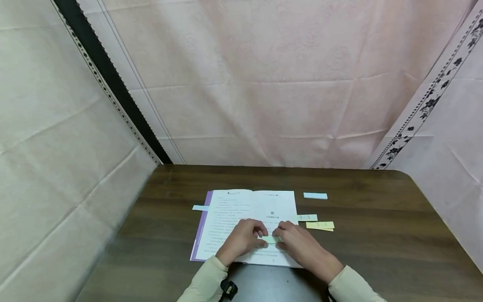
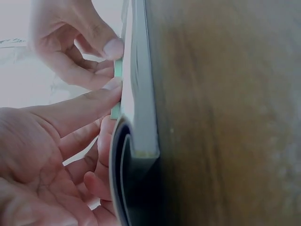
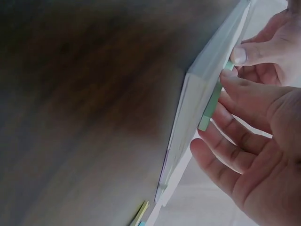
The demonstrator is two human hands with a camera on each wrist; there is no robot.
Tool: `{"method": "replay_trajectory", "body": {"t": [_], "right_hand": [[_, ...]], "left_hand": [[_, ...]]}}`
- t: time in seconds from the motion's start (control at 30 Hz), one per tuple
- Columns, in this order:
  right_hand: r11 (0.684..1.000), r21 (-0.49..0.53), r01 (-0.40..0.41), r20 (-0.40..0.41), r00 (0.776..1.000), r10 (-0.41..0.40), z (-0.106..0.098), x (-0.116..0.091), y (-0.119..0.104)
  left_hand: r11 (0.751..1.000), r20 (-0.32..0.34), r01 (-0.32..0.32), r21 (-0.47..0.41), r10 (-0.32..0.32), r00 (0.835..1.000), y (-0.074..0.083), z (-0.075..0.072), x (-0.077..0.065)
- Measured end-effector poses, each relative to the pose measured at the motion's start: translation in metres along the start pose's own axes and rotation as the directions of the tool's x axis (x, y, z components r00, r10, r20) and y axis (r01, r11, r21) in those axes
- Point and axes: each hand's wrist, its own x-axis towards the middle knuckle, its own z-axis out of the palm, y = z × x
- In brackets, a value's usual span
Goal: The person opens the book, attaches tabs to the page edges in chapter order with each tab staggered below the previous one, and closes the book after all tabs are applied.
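An open book [image 1: 230,222] with a purple cover edge lies on the table. Over its right page, both hands hold a narrow light green sticky-note pad [image 1: 271,239]. My left hand [image 1: 245,237] pinches the pad's left part between thumb and fingers. From the other side my right hand [image 1: 303,247] pinches it too, thumb on the near face. In the right wrist view, one end of the green pad [image 3: 210,106] sticks out past the right thumb. The fingertips behind the pad are partly hidden.
A blue tab [image 1: 200,207] sticks out from the book's left edge, and a pale green tab [image 1: 307,217] from its right. Yellow sticky strips [image 1: 320,225] and a blue strip [image 1: 315,196] lie right of the book. Pale cloth [image 1: 264,84] hangs behind the wooden table [image 1: 377,235].
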Motion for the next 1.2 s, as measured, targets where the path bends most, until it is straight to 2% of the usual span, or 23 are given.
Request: {"method": "replay_trajectory", "body": {"t": [0.17,0.27,0.43,0.53,0.77,0.87,1.0,1.2], "right_hand": [[0.999,-0.039,0.035,-0.019,0.999,-0.036,0.002,0.001,0.0],[0.996,-0.06,0.059,-0.028,0.998,-0.061,0.004,0.002,0.0],[0.994,-0.074,0.079,-0.039,0.996,-0.082,0.006,0.001,0.001],[0.994,-0.071,0.082,-0.042,0.995,-0.085,0.005,0.001,0.002],[0.997,-0.05,0.064,-0.044,0.997,-0.066,0.002,0.001,0.005],[0.999,-0.023,0.031,-0.015,0.999,-0.031,0.0,0.0,0.007],[0.997,0.041,-0.059,0.017,0.998,0.058,-0.01,-0.004,0.017],[0.985,0.049,-0.166,-0.035,0.985,0.168,-0.031,-0.011,0.047]], "left_hand": [[1.0,0.01,-0.003,0.014,0.003,1.0,0.0,-0.001,-0.004],[0.997,-0.002,-0.001,0.074,0.001,1.0,0.001,-0.001,-0.009],[0.98,-0.063,0.033,0.196,-0.021,0.998,0.001,0.002,-0.021],[0.969,-0.063,0.049,0.241,-0.035,0.997,0.001,0.003,-0.026],[0.966,-0.024,0.093,0.243,-0.089,0.996,0.002,0.002,-0.029],[0.969,-0.016,0.104,0.225,-0.103,0.995,0.003,0.002,-0.03],[0.975,-0.009,0.101,0.199,-0.101,0.995,0.003,0.003,-0.029],[0.975,-0.009,0.104,0.199,-0.104,0.995,0.004,0.005,-0.027]]}}
